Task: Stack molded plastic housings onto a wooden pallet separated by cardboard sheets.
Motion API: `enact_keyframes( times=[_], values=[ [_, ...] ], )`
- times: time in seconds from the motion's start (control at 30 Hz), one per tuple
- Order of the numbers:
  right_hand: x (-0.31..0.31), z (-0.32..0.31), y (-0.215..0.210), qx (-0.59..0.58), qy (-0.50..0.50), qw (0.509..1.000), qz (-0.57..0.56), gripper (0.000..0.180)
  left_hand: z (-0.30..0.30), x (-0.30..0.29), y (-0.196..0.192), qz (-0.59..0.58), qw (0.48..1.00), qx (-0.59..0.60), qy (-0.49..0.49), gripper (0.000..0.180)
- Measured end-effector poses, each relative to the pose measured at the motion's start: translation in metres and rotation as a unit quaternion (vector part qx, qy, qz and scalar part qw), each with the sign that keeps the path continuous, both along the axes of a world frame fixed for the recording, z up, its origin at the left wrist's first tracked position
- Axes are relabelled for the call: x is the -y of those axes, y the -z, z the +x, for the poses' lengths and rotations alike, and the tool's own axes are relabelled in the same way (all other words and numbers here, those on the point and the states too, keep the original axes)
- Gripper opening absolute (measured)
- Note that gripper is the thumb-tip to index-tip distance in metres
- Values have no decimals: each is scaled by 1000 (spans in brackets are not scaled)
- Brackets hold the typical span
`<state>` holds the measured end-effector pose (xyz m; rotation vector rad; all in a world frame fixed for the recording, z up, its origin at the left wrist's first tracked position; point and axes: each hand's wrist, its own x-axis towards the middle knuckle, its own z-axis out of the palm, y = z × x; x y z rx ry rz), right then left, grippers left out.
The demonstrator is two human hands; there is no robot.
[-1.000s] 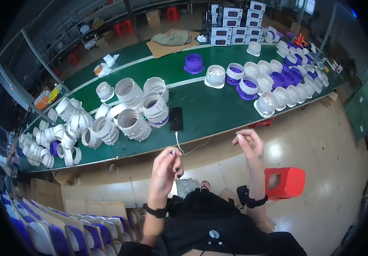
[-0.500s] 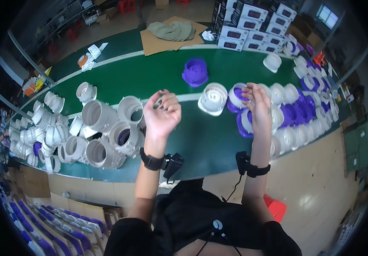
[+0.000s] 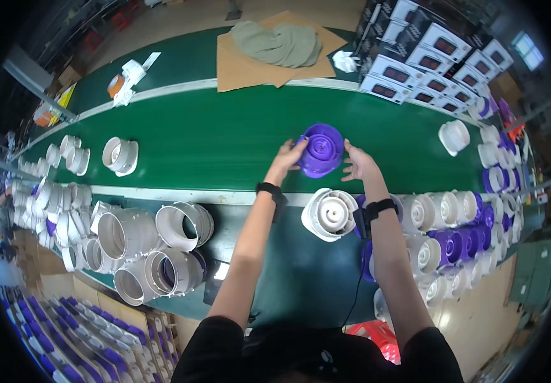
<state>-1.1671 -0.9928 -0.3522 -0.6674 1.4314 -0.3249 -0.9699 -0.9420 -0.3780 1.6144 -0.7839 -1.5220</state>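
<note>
A purple round plastic housing [image 3: 321, 150], with ringed walls inside, is on the green belt in front of me. My left hand [image 3: 286, 157] grips its left side, the thumb at the rim and the other fingers lower down. On the opposite side my right hand [image 3: 359, 163] is open, its fingers spread close to the rim. A white round housing [image 3: 333, 214] with a square-cornered base stands nearer to me, between my forearms. Black straps with small devices circle both wrists.
Large white cylinders [image 3: 125, 235] cluster at the left. Rows of white and purple housings [image 3: 451, 244] fill the right. Stacked boxes [image 3: 409, 70] stand at the far right. Cardboard [image 3: 234, 67] bearing a greenish cloth [image 3: 278, 43] lies at the back. Another white housing [image 3: 455, 136] sits right.
Both hands have reached forward from above the near table to either side of the purple housing. The left has taken hold of it. The view has shifted, so the belt appears lower.
</note>
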Motion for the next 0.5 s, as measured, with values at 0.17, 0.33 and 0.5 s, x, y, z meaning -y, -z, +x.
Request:
enact_keyframes(
  times=[0.17,0.33,0.5],
  values=[
    [3,-9,26,30,14,999,-22,63,-13,-6,10,11,999,-32,20,72],
    [4,-4,13,48,-5,997,-65,64,-15,-14,2,-57,996,-50,-37,62],
    [-38,12,-62,58,-67,978,-188,64,4,-52,-14,-261,944,83,-185,38]
  ],
)
